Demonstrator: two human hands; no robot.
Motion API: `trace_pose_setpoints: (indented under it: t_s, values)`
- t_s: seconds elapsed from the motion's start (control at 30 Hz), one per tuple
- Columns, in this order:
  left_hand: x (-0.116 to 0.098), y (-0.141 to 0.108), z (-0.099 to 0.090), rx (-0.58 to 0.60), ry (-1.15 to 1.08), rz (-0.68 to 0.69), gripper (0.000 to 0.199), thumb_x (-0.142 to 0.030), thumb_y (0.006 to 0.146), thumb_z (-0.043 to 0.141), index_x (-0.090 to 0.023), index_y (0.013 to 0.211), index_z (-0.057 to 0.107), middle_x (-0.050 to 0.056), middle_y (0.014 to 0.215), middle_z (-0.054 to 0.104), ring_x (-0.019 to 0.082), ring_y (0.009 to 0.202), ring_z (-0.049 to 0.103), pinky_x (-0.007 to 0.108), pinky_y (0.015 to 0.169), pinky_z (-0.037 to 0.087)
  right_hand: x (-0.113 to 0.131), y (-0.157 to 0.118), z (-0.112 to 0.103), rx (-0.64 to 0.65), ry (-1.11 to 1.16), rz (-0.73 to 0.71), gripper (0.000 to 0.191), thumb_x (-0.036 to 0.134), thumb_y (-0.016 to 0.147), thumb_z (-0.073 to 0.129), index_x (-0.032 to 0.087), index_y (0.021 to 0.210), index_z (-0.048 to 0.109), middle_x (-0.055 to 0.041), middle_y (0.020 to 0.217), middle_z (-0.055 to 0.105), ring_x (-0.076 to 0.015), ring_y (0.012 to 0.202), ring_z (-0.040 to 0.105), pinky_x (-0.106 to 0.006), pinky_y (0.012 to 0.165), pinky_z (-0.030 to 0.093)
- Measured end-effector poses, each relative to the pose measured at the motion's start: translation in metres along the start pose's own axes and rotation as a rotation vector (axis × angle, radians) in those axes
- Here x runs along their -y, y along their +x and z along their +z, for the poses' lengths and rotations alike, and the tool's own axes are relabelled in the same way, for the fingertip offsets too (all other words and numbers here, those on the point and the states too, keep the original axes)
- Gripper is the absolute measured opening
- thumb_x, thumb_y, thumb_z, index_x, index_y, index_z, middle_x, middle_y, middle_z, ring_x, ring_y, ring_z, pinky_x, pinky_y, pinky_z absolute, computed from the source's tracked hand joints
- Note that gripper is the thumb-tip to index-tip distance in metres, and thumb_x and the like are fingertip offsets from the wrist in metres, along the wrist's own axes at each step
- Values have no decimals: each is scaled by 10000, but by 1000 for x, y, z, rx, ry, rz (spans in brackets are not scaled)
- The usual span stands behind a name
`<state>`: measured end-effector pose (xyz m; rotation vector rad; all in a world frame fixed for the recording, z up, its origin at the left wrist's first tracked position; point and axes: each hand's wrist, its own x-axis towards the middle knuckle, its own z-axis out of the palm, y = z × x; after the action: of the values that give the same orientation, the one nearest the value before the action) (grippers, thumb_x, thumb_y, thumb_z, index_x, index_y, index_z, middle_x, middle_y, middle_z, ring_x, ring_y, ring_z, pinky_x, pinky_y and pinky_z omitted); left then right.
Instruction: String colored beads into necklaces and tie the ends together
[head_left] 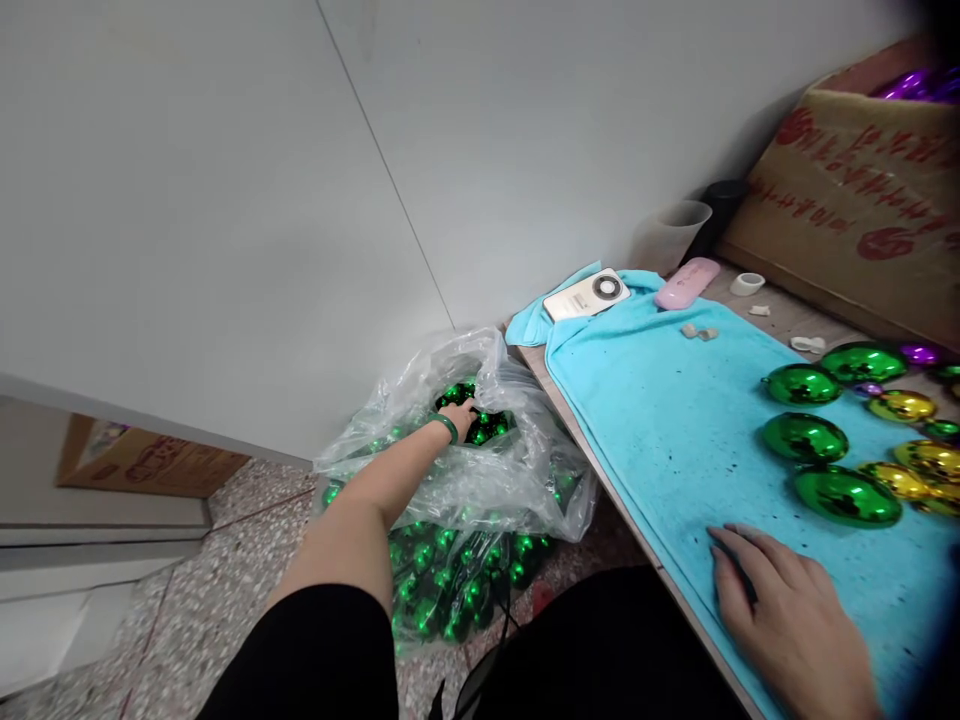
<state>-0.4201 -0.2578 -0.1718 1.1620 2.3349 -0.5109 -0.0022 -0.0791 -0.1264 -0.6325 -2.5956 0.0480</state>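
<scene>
My left hand (457, 418), with a green bangle at the wrist, reaches into the mouth of a clear plastic bag (517, 480) on the floor. Shiny green baubles (491, 428) fill the bag, and the hand is just over them. Its fingers look stretched out, though the tips are partly lost among the baubles; I see nothing held. Flat on the blue towel (652, 400), my right hand (795, 610) lies open and without anything in it. Beyond it on the towel are large green baubles (847, 497) and gold baubles (900, 405).
On the table stand a phone (586, 295), a pink case (688, 283), a tape roll (747, 284), a translucent cup (679, 232) and a cardboard box (855, 200) with purple items. A grey wall (225, 200) rises behind the bag. Another box (150, 455) is at left.
</scene>
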Motion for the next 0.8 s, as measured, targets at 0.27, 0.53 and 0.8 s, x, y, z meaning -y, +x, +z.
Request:
trace_pose_setpoints:
  t_s: [0.27, 0.53, 0.8]
  values:
    - [-8, -6, 7, 29, 77, 186, 790, -178, 649, 660, -362, 1353, 354, 108, 1383, 368, 389, 1242, 296, 596, 932, 340, -1, -1, 1, -14, 7, -11, 357, 335, 897, 384, 111, 1011, 638, -136, 1021, 622, -269, 861, 545, -414, 812, 435]
    - [-13, -7, -4, 64, 25, 341, 396, -170, 747, 544, -397, 1065, 610, 59, 1276, 500, 289, 1175, 439, 506, 975, 326, 3, 2, -4, 4, 30, 16, 289, 288, 875, 447, 121, 1002, 645, -137, 1012, 628, -256, 860, 539, -411, 816, 448]
    - [-16, -18, -39, -11, 47, 541, 451, -189, 709, 545, -311, 1137, 613, 91, 1227, 570, 302, 1096, 528, 408, 917, 408, 17, 10, -21, 123, 119, 172, 266, 191, 884, 430, 166, 1048, 637, -112, 1085, 613, -244, 958, 527, -388, 849, 451]
